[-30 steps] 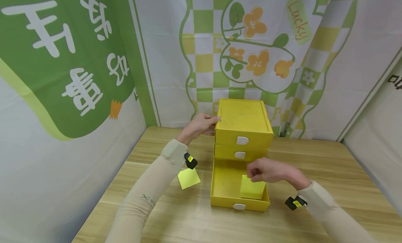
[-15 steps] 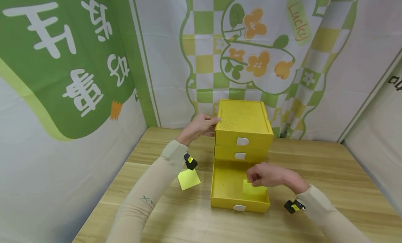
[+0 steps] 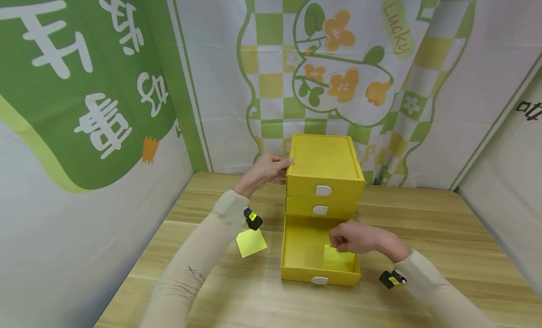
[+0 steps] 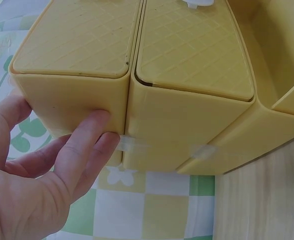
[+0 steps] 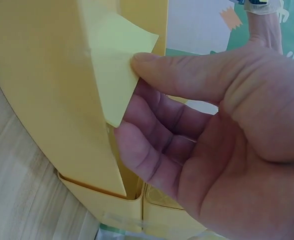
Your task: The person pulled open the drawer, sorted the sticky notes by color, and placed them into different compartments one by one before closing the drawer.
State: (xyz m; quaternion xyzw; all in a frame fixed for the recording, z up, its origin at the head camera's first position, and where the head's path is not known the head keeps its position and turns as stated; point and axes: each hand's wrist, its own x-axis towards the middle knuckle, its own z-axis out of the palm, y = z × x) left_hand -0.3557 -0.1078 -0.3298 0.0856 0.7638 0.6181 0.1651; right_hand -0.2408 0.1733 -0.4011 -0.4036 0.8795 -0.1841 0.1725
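Observation:
A yellow three-drawer box (image 3: 326,156) stands on the table with its bottom drawer (image 3: 302,252) pulled out. My right hand (image 3: 360,237) is over the right side of that drawer. Between thumb and fingers it pinches a yellow-green sticky note (image 5: 122,60), whose lower part hangs inside the drawer. My left hand (image 3: 264,172) rests against the box's upper left side. In the left wrist view its fingers (image 4: 87,140) press flat on the side wall, and the thumb lies at the top edge. A second sticky note (image 3: 251,243) lies on the table left of the drawer.
The upper two drawers, each with a white pull tab (image 3: 323,190), are pushed in. A printed curtain (image 3: 271,83) hangs close behind the box, and cloth walls flank the wooden table (image 3: 237,295).
My right hand has moved down, lowering the sticky note further into the open drawer. My left hand stays on the box. The head view has shifted slightly.

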